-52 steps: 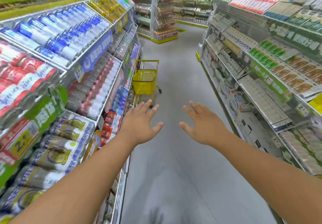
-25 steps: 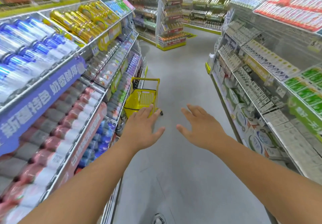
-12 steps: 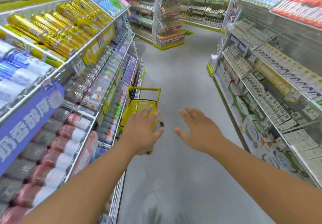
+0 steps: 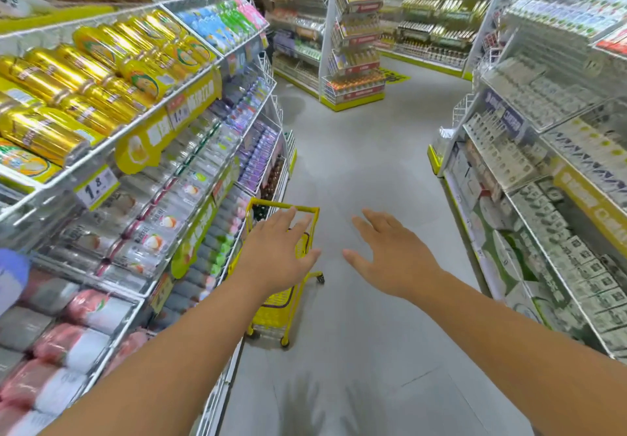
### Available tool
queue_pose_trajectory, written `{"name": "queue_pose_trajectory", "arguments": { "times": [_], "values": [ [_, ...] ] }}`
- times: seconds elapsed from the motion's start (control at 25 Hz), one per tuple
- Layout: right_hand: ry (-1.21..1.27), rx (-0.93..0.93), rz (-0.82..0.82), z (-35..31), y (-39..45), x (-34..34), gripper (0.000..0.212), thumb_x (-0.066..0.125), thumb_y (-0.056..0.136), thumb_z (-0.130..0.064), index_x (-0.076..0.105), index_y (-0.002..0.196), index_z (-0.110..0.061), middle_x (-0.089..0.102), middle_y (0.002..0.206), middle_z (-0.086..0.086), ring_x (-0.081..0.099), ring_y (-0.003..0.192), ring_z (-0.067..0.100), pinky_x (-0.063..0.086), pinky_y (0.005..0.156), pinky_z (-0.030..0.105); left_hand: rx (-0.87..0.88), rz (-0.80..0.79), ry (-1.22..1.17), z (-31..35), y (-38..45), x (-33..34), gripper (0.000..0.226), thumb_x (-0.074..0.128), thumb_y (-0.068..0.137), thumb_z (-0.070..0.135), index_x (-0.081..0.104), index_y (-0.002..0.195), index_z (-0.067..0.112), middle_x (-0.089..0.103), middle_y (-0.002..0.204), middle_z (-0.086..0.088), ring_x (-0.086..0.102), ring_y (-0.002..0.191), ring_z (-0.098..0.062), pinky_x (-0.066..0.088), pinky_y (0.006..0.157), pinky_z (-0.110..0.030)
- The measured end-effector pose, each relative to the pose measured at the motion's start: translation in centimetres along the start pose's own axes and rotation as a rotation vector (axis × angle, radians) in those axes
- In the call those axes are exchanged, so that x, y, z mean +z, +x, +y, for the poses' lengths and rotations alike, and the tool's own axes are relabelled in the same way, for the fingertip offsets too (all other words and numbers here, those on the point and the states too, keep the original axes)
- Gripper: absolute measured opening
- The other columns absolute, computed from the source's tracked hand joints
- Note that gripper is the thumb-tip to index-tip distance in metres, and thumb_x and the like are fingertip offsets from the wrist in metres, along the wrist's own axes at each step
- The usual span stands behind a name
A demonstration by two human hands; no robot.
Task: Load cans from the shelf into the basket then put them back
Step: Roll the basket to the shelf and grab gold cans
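Shelving lines both sides of a grey-floored aisle, and a yellow basket (image 4: pixel 271 303) on small wheels stands on the floor hard against the foot of the left-hand shelf (image 4: pixel 142 130). Its raised handle loop reaches up behind the left hand (image 4: pixel 276 259). That hand hangs over the basket, fingers spread wide and holding nothing; whether a fingertip touches the handle cannot be told. Just right of the basket, over bare floor (image 4: pixel 359 150), the right hand (image 4: pixel 390 259) is likewise spread wide and empty, thumb pointing toward the basket.

Above and left of the basket, gold cans (image 4: pixel 101 72) lie on their sides in rows on an upper tier, with a yellow price strip along the edge below them. Pink-and-white cans (image 4: pixel 74 340) fill the tier at basket height, clear bottles the tiers between. Well right of the basket, across the aisle, a rack of white boxed goods (image 4: pixel 543 198) runs along the far side. Beyond the basket, at the aisle's end, stands a narrow display stand (image 4: pixel 356 45) with a yellow base. The left forearm crosses in front of the basket's near edge and hides its inside.
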State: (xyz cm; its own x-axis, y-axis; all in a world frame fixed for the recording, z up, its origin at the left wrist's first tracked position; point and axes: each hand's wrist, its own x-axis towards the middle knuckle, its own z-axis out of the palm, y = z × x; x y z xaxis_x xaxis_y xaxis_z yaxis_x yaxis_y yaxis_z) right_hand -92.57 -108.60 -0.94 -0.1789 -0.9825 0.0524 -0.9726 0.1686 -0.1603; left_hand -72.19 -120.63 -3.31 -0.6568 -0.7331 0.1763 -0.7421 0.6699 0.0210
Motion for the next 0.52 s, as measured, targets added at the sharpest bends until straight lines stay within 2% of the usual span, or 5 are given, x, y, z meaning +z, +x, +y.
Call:
{"name": "queue_pose_trajectory", "arguments": {
  "times": [0.24, 0.36, 0.52],
  "values": [
    [-0.016, -0.069, -0.006, 4.6, 10.2, -1.1, 0.075, 0.032, 0.098, -0.067, 0.014, 0.160, -0.028, 0.006, 0.168, -0.003, 0.007, 0.154, 0.020, 0.021, 0.120, 0.038, -0.049, 0.008, 0.014, -0.5, 9.7, 0.8, 0.075, 0.030, 0.092, 0.069, 0.025, 0.158, 0.033, 0.019, 0.166, 0.000, 0.020, 0.151, -0.021, 0.026, 0.120, -0.046],
    [-0.014, -0.101, -0.024, 5.7, 15.5, 0.3, 0.075, 0.033, 0.097, -0.067, 0.015, 0.160, -0.028, 0.008, 0.168, -0.002, 0.008, 0.154, 0.022, 0.024, 0.120, 0.039, -0.065, -0.043, 0.016, -2.5, 13.9, 3.1, 0.075, 0.031, 0.095, 0.069, 0.020, 0.159, 0.032, 0.013, 0.167, 0.001, 0.016, 0.152, -0.021, 0.024, 0.120, -0.047],
    [-0.013, -0.138, -0.044, 5.9, 24.1, 2.2, 0.075, 0.031, 0.097, -0.068, 0.015, 0.160, -0.029, 0.008, 0.168, -0.002, 0.009, 0.154, 0.022, 0.025, 0.119, 0.040, -0.103, -0.056, 0.001, -7.0, 19.9, 6.1, 0.079, 0.027, 0.090, 0.072, 0.024, 0.158, 0.032, 0.017, 0.167, 0.000, 0.018, 0.152, -0.023, 0.022, 0.121, -0.047]
  ]
}}
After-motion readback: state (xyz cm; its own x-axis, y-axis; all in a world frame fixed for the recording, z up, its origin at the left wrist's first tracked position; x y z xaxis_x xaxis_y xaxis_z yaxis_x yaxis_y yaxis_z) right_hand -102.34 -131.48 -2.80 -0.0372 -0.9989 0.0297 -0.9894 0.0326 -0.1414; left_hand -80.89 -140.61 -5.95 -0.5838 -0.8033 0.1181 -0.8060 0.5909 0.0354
